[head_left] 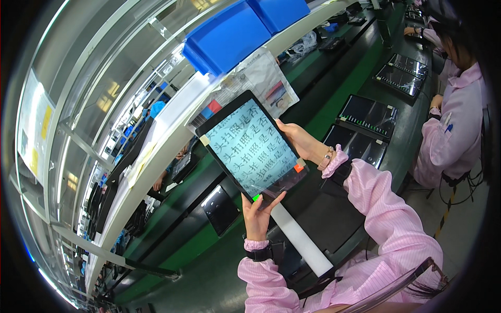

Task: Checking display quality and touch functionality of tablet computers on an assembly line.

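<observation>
A black tablet [251, 146] with its screen lit is held up, tilted, in front of me. Large dark characters on a pale background fill the screen. My left hand [255, 219] grips its lower edge beside a small green sticker, thumb across the front. At the right edge, my right hand [301, 142] holds the tablet, its fingers partly hidden behind. An orange sticker [299, 168] is on the lower right corner. Below the tablet, a white foam strip [300, 240] lies on a black mat [329, 214]. Pink striped sleeves and dark wristbands cover my wrists.
Several dark tablets [368, 117] lie along the green bench to the right, where a person in pink [454, 122] sits. Another tablet [220, 209] rests left of my left hand. Blue bins [227, 39] and a newspaper sheet [261, 83] are on the shelf ahead.
</observation>
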Motion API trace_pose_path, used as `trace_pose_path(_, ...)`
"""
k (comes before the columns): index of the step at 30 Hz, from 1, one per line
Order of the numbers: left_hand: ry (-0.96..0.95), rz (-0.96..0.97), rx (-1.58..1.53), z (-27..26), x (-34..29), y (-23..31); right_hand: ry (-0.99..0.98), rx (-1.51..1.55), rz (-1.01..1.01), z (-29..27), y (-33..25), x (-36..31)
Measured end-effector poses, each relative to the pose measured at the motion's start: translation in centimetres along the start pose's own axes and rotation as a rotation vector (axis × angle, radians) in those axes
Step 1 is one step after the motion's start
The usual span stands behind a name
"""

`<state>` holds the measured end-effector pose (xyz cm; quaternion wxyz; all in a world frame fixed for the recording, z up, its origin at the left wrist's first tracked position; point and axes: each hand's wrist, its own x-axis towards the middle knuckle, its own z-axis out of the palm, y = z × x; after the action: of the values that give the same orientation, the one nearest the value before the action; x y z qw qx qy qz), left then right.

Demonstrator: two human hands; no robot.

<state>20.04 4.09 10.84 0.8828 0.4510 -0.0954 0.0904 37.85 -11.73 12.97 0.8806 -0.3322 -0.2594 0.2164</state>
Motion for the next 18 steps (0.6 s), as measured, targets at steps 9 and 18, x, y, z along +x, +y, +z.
trace_pose_path(9,-0.020,-0.037,-0.027,0.5,-1.9,-0.2,0.018,0.035,-0.004,1.1,-0.3,-3.5)
trace_pose_path(18,0.119,-0.020,0.550,1.2,-3.5,1.0,0.146,-0.051,-0.008,0.7,0.6,-11.5)
